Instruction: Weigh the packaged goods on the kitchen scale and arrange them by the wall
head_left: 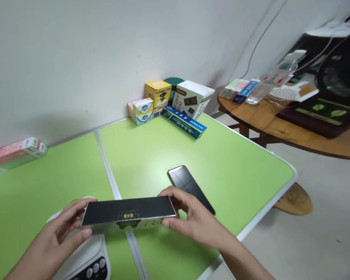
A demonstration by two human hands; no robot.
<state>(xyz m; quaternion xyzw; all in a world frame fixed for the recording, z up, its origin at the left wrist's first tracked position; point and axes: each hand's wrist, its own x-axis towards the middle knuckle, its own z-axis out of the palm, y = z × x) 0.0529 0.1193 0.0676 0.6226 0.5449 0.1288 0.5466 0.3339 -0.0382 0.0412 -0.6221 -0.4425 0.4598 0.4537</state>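
Observation:
A long, thin toothpaste-style box, black on top with small gold characters and a pale printed side, is held level above the green table. My left hand grips its left end between thumb and fingers. At the other end, my right hand pinches the box the same way. Under my left hand and partly hidden lies a white device with a black panel and round buttons, like a kitchen scale. A dark smartphone rests on the table just behind my right hand.
The green table has a metal seam. Against the wall stand a yellow box, soap boxes, a white box and a blue-green toothpaste box. A pink box lies left. A wooden table holds a bottle.

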